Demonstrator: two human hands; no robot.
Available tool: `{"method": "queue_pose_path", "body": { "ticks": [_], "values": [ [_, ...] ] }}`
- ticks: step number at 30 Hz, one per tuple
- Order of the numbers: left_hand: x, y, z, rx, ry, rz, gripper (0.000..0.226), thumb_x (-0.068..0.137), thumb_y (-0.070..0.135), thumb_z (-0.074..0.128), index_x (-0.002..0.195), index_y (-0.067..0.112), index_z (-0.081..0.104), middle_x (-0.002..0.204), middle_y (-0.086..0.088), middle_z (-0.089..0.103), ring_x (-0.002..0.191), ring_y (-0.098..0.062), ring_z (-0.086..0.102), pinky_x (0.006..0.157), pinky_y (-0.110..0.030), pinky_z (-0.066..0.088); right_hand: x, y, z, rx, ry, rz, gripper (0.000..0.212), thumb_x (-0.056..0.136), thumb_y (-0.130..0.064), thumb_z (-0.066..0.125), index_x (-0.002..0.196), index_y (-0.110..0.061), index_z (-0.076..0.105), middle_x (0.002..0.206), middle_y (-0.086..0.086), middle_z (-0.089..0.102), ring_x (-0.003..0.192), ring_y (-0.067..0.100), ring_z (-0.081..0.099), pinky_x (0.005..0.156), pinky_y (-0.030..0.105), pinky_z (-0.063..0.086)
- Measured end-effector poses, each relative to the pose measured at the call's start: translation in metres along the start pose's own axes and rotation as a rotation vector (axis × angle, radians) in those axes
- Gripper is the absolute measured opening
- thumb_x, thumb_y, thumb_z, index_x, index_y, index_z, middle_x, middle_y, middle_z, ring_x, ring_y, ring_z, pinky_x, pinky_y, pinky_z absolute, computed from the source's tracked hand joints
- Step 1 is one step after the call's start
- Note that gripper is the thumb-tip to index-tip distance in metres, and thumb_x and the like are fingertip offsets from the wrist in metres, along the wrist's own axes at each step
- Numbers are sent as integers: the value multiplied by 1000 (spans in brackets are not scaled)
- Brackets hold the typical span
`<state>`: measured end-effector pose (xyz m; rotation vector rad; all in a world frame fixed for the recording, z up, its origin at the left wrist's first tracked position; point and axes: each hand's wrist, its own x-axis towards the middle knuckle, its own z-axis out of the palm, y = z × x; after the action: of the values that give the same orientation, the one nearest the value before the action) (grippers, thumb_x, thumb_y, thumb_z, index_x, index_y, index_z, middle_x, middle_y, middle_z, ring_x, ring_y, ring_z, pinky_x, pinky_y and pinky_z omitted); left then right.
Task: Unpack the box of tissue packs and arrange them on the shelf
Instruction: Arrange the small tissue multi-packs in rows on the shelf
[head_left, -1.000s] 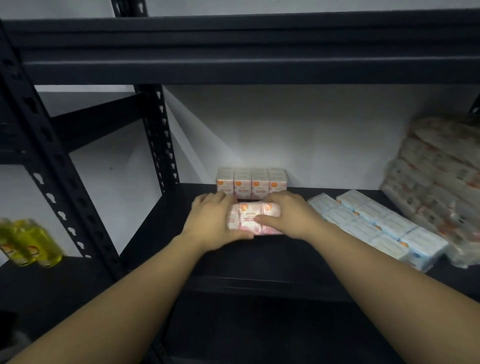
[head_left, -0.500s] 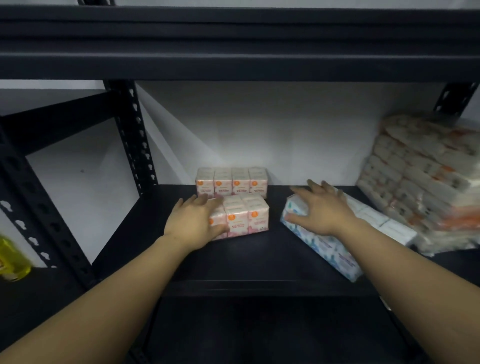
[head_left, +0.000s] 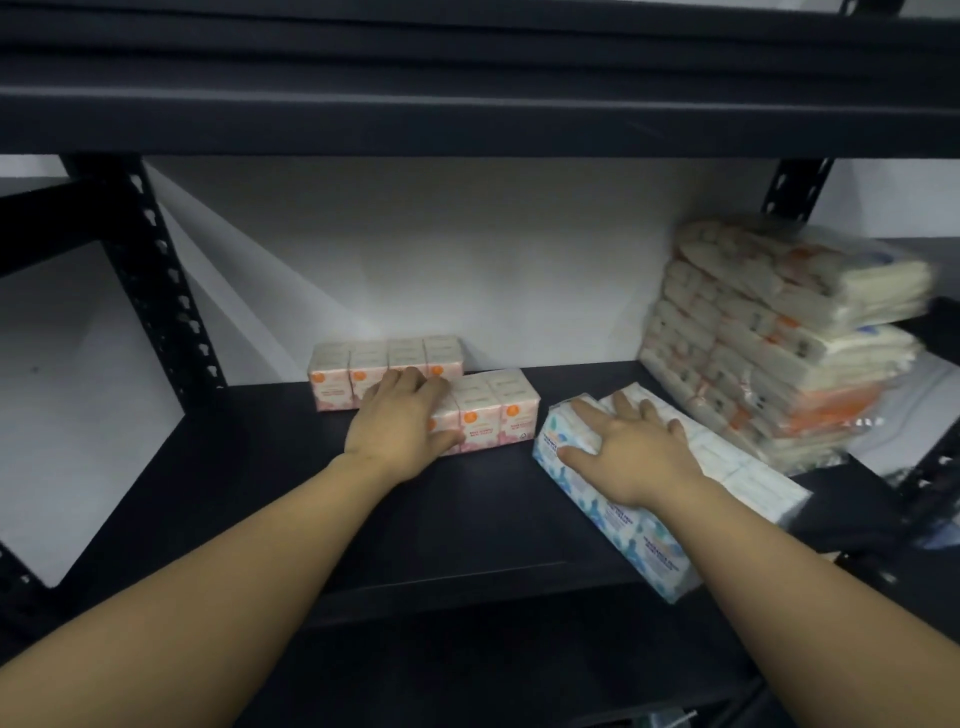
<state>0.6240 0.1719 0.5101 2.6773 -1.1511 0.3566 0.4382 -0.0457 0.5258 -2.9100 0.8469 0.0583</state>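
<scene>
Print is showing on the pink tissue pack (head_left: 485, 415) and the blue tissue pack (head_left: 618, 514) right of it, but blur is leaving no word readable.

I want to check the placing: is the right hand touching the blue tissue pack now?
Touching. The head view shows the right hand lying flat on top of the blue tissue pack, fingers spread over its near end.

left hand (head_left: 402, 423) on pink tissue pack (head_left: 485, 410), right hand (head_left: 631, 447) on blue pack (head_left: 597, 512), dark shelf (head_left: 260, 467)
</scene>
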Motion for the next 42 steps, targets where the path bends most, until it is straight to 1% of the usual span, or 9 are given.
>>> {"method": "queue_pose_path", "body": {
  "ticks": [5, 11, 14, 16, 22, 29, 36, 40, 42],
  "values": [
    [34, 40, 16, -86, -8, 96, 69, 83, 60, 73, 140, 26, 57, 129, -6, 54, 121, -28, 47, 103, -42, 40, -2, 12, 2, 17, 18, 14, 80, 92, -79, 32, 161, -49, 5, 173, 4, 4, 158, 34, 1, 124, 59, 7],
    [81, 65, 29, -260, -93, 150, 70, 84, 52, 66, 146, 21, 57, 135, -10, 53, 127, -31, 45, 109, -39, 38, -1, 14, 3, 35, 34, 9, 79, 91, -76, 31, 161, -49, 7, 173, 2, 4, 158, 33, 1, 125, 59, 4],
    [105, 69, 34, -317, -139, 195, 63, 88, 34, 73, 147, 18, 57, 140, -12, 52, 131, -31, 44, 110, -34, 32, 1, 17, 3, 44, 37, 5, 78, 91, -74, 33, 161, -48, 9, 173, 2, 3, 158, 34, 1, 125, 59, 3],
    [119, 69, 37, -323, -149, 231, 60, 90, 30, 75, 146, 18, 57, 141, -11, 53, 131, -29, 46, 109, -31, 31, 2, 17, 2, 53, 35, 5, 78, 91, -73, 34, 161, -49, 9, 173, 2, 3, 158, 34, 1, 125, 59, 2],
    [147, 72, 42, -304, -166, 291, 57, 93, 34, 74, 146, 20, 57, 143, -8, 55, 129, -25, 49, 112, -38, 37, 0, 18, 3, 62, 61, 1, 78, 92, -73, 35, 161, -48, 10, 173, 2, 5, 158, 33, 2, 125, 59, 2],
    [171, 60, 39, -234, -143, 205, 54, 95, 32, 72, 146, 21, 57, 145, -7, 52, 130, -26, 49, 111, -38, 36, 0, 21, 2, 91, 74, 2, 76, 91, -73, 37, 159, -50, 13, 172, 2, 9, 158, 32, 3, 126, 57, 2],
    [174, 57, 35, -102, -120, 202, 57, 94, 45, 70, 147, 26, 56, 144, -5, 51, 129, -25, 50, 106, -42, 45, -1, 21, 0, 109, 73, 11, 76, 90, -72, 40, 158, -51, 14, 173, 2, 9, 158, 31, 3, 126, 56, 1],
    [161, 48, 27, -81, -123, 180, 62, 92, 54, 69, 146, 26, 56, 146, -2, 53, 132, -24, 50, 109, -41, 43, 0, 21, 0, 106, 67, 20, 77, 89, -73, 39, 159, -51, 14, 173, 2, 9, 158, 31, 3, 126, 56, 2],
    [151, 34, 18, -86, -124, 169, 61, 92, 53, 70, 144, 24, 58, 146, -2, 55, 132, -23, 50, 110, -40, 42, 1, 21, -1, 107, 68, 22, 77, 89, -73, 39, 159, -52, 15, 173, 2, 10, 158, 31, 3, 126, 56, 3]
  ]
}}
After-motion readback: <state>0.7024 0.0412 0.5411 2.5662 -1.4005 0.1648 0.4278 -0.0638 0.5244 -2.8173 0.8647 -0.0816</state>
